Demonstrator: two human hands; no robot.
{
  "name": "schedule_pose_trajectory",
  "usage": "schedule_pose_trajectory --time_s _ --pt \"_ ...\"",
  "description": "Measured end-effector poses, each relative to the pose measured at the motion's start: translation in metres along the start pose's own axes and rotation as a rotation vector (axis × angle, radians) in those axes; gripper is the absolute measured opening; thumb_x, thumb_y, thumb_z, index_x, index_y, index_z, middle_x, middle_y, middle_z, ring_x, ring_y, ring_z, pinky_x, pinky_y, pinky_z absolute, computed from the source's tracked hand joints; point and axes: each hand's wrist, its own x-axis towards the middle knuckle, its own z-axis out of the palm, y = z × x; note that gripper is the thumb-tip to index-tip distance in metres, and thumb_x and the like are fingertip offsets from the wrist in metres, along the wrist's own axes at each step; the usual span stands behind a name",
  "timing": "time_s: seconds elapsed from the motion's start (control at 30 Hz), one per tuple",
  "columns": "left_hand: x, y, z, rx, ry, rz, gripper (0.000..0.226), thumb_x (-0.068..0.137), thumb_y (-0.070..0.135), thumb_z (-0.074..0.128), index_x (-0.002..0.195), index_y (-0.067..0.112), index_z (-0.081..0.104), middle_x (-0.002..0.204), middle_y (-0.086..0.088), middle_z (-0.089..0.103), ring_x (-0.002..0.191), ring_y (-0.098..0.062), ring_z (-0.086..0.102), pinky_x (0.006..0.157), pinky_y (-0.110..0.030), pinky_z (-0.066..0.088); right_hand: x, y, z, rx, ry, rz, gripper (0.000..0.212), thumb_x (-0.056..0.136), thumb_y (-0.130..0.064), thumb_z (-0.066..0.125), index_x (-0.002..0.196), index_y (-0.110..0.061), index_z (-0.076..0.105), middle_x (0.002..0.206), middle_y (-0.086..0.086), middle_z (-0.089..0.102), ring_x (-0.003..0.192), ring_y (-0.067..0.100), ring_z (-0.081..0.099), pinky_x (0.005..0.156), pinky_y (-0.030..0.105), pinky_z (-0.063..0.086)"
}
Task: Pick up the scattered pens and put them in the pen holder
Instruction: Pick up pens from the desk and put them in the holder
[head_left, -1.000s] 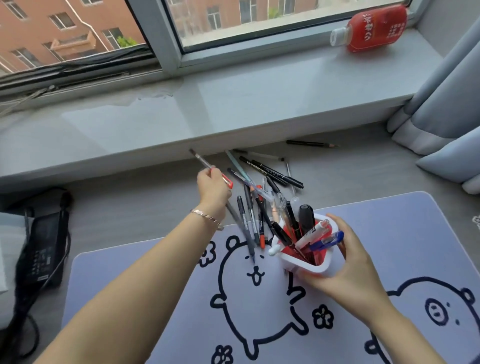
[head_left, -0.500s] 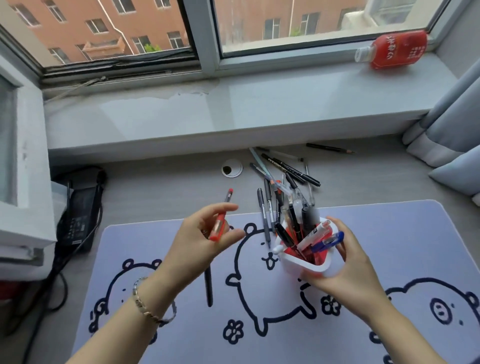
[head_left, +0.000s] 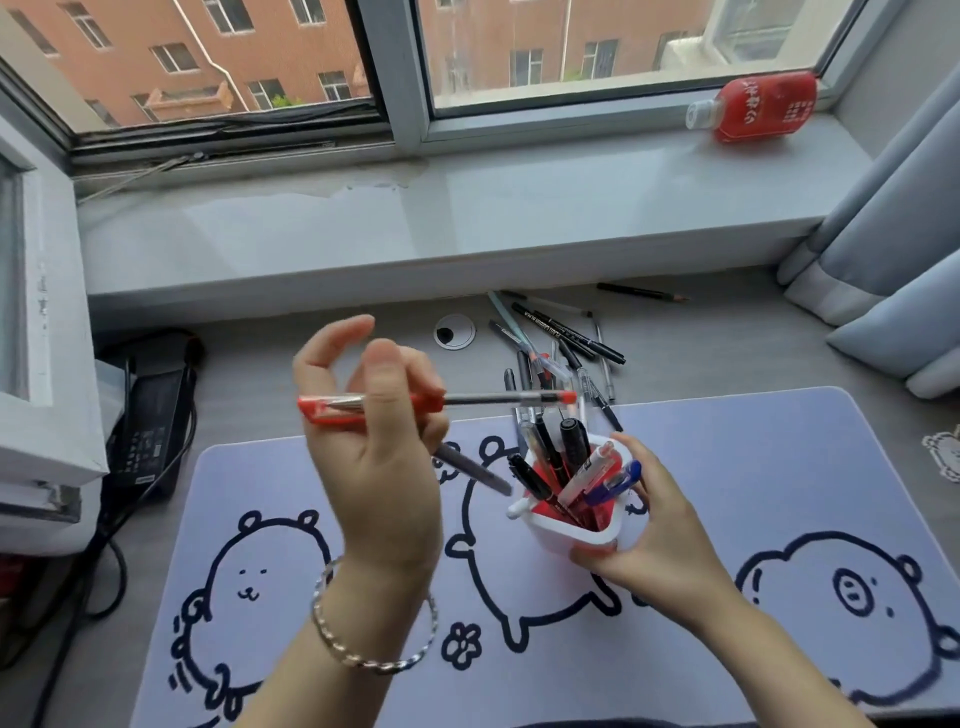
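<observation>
On the purple mat (head_left: 753, 467) with the bear drawings, the right hand (head_left: 660, 535) is wrapping around the white pen holder (head_left: 571, 530). Its fingers are curling around the side of the holder and holding it tight. The holder is sitting near the back of the mat, and many pens are already sticking up out of it, black ones, a white one and a blue one.

Up above the mat, to the left of the holder, the left hand (head_left: 379, 457) is lifting two pens. Its thumb is pressing a red pen (head_left: 441, 401) against the fingers, and that pen is lying flat in the air, with its far end pointing right, above the holder. A gray pen (head_left: 472, 475) is poking out from under the same hand and pointing down toward the holder. The other fingers are curling loosely and spreading a little. A silver bracelet (head_left: 363, 654) is hanging on that wrist.

Behind the holder, a pile of scattered pens (head_left: 561, 348) is lying on the gray counter (head_left: 311, 332), some crossing over each other. One pencil (head_left: 641, 293) is lying apart, near the wall under the windowsill (head_left: 467, 218). A red bottle (head_left: 753, 106) is lying on its side on the sill. A black power box (head_left: 150, 410) is sitting at the left of the counter.
</observation>
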Motion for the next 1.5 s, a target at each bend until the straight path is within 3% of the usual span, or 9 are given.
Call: schedule_pose_trajectory --time_s 0.3,0.5,0.67,0.8,0.87,1.0,1.1,1.3,1.5 --pt "-0.025 -0.041 0.001 0.06 -0.136 -0.107 0.014 0.089 0.018 0.047 0.085 0.032 0.048 0.055 0.009 0.055 0.053 -0.003 0.05 0.053 -0.013 0.043 -0.003 -0.001 0.001 0.016 0.002 -0.013 0.086 0.055 -0.01 0.084 0.116 -0.051 0.04 0.119 -0.012 0.058 0.108 0.002 0.054 0.081 -0.001 0.038" --pt "-0.032 -0.063 -0.023 0.459 -0.41 0.038 0.04 0.086 0.025 0.054 0.118 0.046 0.043 0.101 0.01 0.063 0.093 -0.007 0.062 0.083 -0.025 0.051 -0.007 -0.009 0.002 -0.075 -0.018 -0.098 0.094 0.056 -0.005 0.081 0.112 -0.06 0.029 0.111 -0.041 0.04 0.105 -0.024 0.039 0.075 -0.001 0.039" --pt "-0.036 -0.057 -0.034 0.697 -0.859 -0.037 0.053 0.084 0.063 0.037 0.132 0.042 0.038 0.149 0.029 0.016 0.141 0.003 0.006 0.114 -0.013 0.011 -0.011 -0.008 0.005 -0.081 -0.048 -0.116 0.096 0.051 -0.016 0.081 0.12 -0.059 0.031 0.125 -0.033 0.044 0.116 -0.01 0.042 0.09 -0.002 0.032" --pt "-0.018 -0.042 -0.051 0.784 -1.115 -0.133 0.108 0.057 0.05 0.079 0.138 0.054 0.007 0.148 0.036 -0.008 0.137 0.012 -0.008 0.106 -0.003 0.009 -0.005 -0.007 0.009 0.01 -0.14 -0.06 0.097 0.052 -0.017 0.085 0.125 -0.054 0.033 0.128 -0.016 0.051 0.116 0.005 0.051 0.092 0.016 0.046" --pt "-0.009 -0.042 -0.056 0.812 -1.12 -0.113 0.11 0.059 0.039 0.083 0.133 0.057 0.004 0.149 0.032 -0.002 0.134 0.018 0.0 0.098 0.005 0.018 0.003 -0.01 0.014 -0.006 -0.196 -0.071 0.095 0.053 -0.021 0.086 0.126 -0.052 0.033 0.127 -0.015 0.052 0.117 0.007 0.051 0.093 0.022 0.048" --pt "-0.002 -0.055 -0.073 0.79 -0.988 -0.015 0.102 0.062 0.024 0.084 0.136 0.049 0.018 0.145 0.013 0.024 0.134 0.005 0.023 0.101 -0.006 0.032 0.025 -0.014 0.023 -0.004 -0.356 -0.015 0.103 0.052 -0.025 0.086 0.136 -0.038 0.027 0.138 -0.014 0.043 0.127 0.007 0.044 0.104 0.037 0.043" --pt "-0.007 -0.066 -0.082 0.817 -0.842 0.037 0.092 0.062 0.019 0.079 0.133 0.045 0.027 0.139 0.004 0.031 0.128 0.011 0.026 0.098 -0.002 0.028 0.053 -0.018 0.02 -0.288 -0.516 0.022 0.117 0.058 -0.027 0.085 0.144 -0.034 0.006 0.139 -0.029 0.012 0.13 -0.005 0.014 0.105 0.024 0.026" --pt "-0.008 -0.08 -0.095 0.889 -0.595 0.041 0.091 0.061 0.009 0.083 0.13 0.038 0.033 0.136 0.007 0.03 0.121 0.021 0.024 0.093 0.006 0.023 0.126 0.004 0.028 -0.534 0.043 0.207 0.039 0.083 -0.003 0.055 0.122 -0.006 0.049 0.124 0.017 0.047 0.115 0.033 0.048 0.094 0.038 0.042" --pt "-0.01 -0.086 -0.098 0.847 -0.578 0.006 0.089 0.059 0.007 0.084 0.129 0.038 0.038 0.132 0.007 0.034 0.121 0.02 0.025 0.094 0.005 0.023 0.146 0.017 0.049 -0.83 0.104 0.279 0.031 0.09 -0.012 0.052 0.115 0.004 0.044 0.116 0.024 0.057 0.106 0.038 0.056 0.078 0.041 0.048"
